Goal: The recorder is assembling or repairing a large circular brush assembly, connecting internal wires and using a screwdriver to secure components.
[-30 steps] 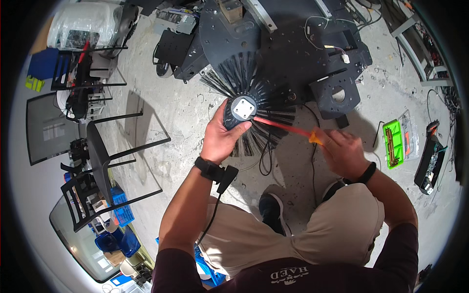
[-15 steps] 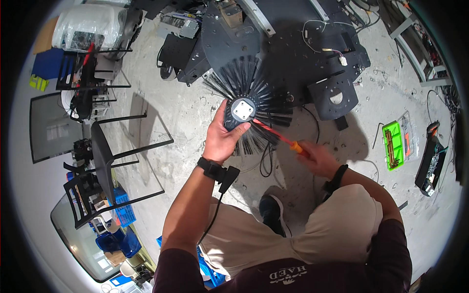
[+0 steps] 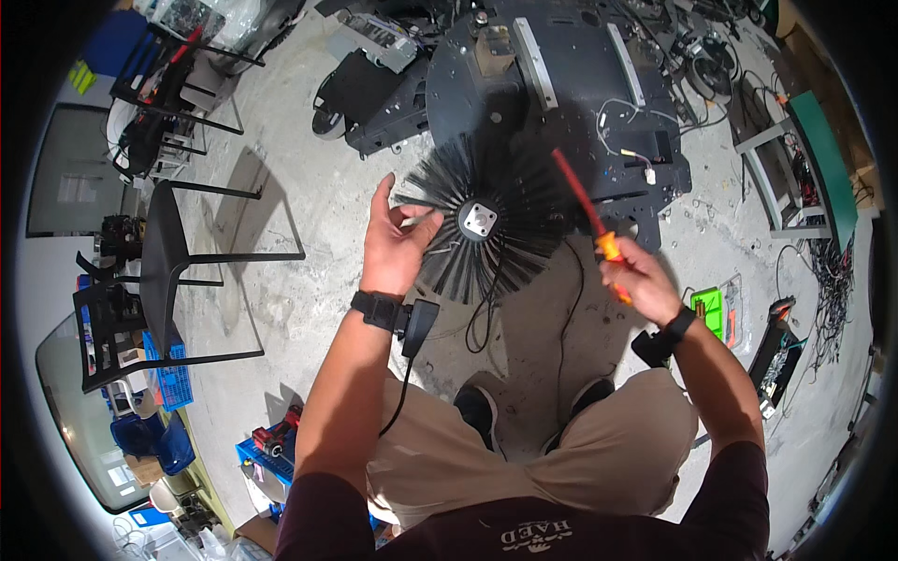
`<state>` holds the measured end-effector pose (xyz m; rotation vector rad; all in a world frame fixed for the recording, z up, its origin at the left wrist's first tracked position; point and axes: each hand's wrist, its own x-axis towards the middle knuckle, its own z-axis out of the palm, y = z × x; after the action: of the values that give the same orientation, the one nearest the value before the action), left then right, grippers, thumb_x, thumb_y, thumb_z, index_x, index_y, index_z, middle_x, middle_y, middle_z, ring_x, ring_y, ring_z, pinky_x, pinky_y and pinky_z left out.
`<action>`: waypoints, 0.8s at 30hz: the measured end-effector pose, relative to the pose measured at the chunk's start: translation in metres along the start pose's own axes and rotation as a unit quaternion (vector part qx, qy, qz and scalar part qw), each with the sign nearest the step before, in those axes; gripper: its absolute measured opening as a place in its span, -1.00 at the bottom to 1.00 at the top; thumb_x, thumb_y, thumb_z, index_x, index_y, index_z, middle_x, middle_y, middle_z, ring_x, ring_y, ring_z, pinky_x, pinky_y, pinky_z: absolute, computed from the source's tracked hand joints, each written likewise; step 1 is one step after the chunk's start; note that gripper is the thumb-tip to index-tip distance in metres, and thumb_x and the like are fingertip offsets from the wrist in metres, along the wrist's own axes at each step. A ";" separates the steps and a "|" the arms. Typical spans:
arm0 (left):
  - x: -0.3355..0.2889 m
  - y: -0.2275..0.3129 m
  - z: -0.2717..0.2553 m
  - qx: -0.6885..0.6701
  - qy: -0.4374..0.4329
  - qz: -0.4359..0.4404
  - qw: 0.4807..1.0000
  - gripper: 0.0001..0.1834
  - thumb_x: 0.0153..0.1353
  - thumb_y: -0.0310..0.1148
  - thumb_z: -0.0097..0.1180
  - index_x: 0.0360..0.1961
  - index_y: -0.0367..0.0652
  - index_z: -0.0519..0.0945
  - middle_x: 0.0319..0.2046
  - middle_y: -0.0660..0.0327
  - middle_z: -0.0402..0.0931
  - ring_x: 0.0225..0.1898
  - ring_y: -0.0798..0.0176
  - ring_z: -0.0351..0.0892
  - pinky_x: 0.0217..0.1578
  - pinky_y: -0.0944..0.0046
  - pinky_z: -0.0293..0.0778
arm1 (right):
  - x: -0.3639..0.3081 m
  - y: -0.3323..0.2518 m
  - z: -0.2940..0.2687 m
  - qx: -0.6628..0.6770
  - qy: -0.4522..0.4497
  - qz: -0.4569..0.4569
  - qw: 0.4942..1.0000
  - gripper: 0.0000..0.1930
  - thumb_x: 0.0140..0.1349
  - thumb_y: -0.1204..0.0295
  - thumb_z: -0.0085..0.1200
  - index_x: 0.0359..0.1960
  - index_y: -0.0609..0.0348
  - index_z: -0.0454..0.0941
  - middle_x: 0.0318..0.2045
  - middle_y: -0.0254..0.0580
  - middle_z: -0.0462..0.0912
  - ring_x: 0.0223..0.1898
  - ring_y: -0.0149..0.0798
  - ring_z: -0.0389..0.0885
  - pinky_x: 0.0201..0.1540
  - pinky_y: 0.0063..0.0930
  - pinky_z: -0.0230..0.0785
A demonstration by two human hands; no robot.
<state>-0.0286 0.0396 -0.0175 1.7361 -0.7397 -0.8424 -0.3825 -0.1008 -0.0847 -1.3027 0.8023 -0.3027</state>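
Observation:
A round brush (image 3: 524, 248) with long black bristles lies before me, a white square plate (image 3: 480, 221) with holes at its hub. My left hand (image 3: 395, 245) is at the left edge of the bristles, index finger raised and thumb spread toward the hub. Whether its fingertips touch the bristles is hard to tell. In my right hand (image 3: 638, 280) is a screwdriver (image 3: 610, 247) with an orange-yellow handle and red shaft. Its tip points up and away, to the right of the brush and apart from it.
Beyond the brush stands a dark metal base (image 3: 580, 75) with rails and loose wires. A black chair (image 3: 166, 262) is at left, with a red power tool (image 3: 278, 432) nearer me. A green tray (image 3: 708, 311) sits at right. Black cable (image 3: 479, 323) loops below the brush.
My left hand has let go of the brush hub and moved left to the bristles. My right hand has lifted the screwdriver away from the hub, turning it upward. The view has shifted.

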 end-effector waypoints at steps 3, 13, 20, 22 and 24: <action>-0.007 -0.002 0.000 0.021 0.005 0.013 1.000 -0.16 0.34 -0.53 0.40 0.50 -0.41 0.17 0.04 0.04 0.67 -0.03 0.31 0.69 0.02 0.33 0.63 | 0.006 0.024 0.020 0.080 -0.098 0.103 0.987 -0.73 0.51 0.35 0.12 0.16 0.10 0.52 -0.34 -0.46 0.51 -0.40 -0.53 0.47 -0.32 -0.53 0.35; -0.016 -0.003 -0.023 -0.027 -0.070 -0.160 0.984 -0.81 0.46 -0.43 0.30 -0.10 -0.39 0.68 -0.28 0.17 0.74 -0.40 0.36 0.72 -0.43 0.40 0.56 | 0.006 0.063 0.104 0.101 -0.070 0.092 0.988 -0.64 0.52 0.27 0.13 0.22 0.16 0.49 -0.31 -0.36 0.59 -0.38 -0.48 0.55 -0.29 -0.46 0.42; -0.028 0.012 -0.010 -0.010 -0.071 -0.177 0.982 -0.78 0.47 -0.41 0.29 -0.06 -0.40 0.68 -0.28 0.17 0.74 -0.32 0.37 0.75 -0.33 0.39 0.65 | 0.025 0.014 0.107 -0.028 -0.065 0.036 0.997 -0.58 0.48 0.28 0.16 0.25 0.21 0.48 -0.43 -0.28 0.59 -0.47 -0.42 0.53 -0.39 -0.39 0.41; -0.031 0.014 -0.008 0.054 -0.079 -0.118 0.988 -0.80 0.48 -0.36 0.28 -0.04 -0.29 0.71 -0.32 0.23 0.74 -0.26 0.34 0.78 -0.25 0.39 0.66 | 0.027 0.017 0.109 0.011 -0.068 0.046 0.997 -0.57 0.48 0.25 0.16 0.26 0.21 0.48 -0.44 -0.27 0.60 -0.48 -0.38 0.55 -0.39 -0.35 0.43; -0.023 0.011 -0.018 0.048 -0.068 -0.137 0.987 -0.81 0.48 -0.37 0.28 -0.06 -0.30 0.71 -0.34 0.22 0.73 -0.32 0.37 0.73 -0.30 0.38 0.61 | 0.028 0.012 0.110 0.026 -0.079 0.055 0.995 -0.56 0.48 0.25 0.16 0.27 0.21 0.48 -0.42 -0.26 0.61 -0.48 -0.39 0.55 -0.39 -0.35 0.43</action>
<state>-0.0276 0.0644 0.0021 1.9091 -0.6488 -1.1367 -0.2913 -0.0339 -0.1001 -1.2120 0.7240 -0.1288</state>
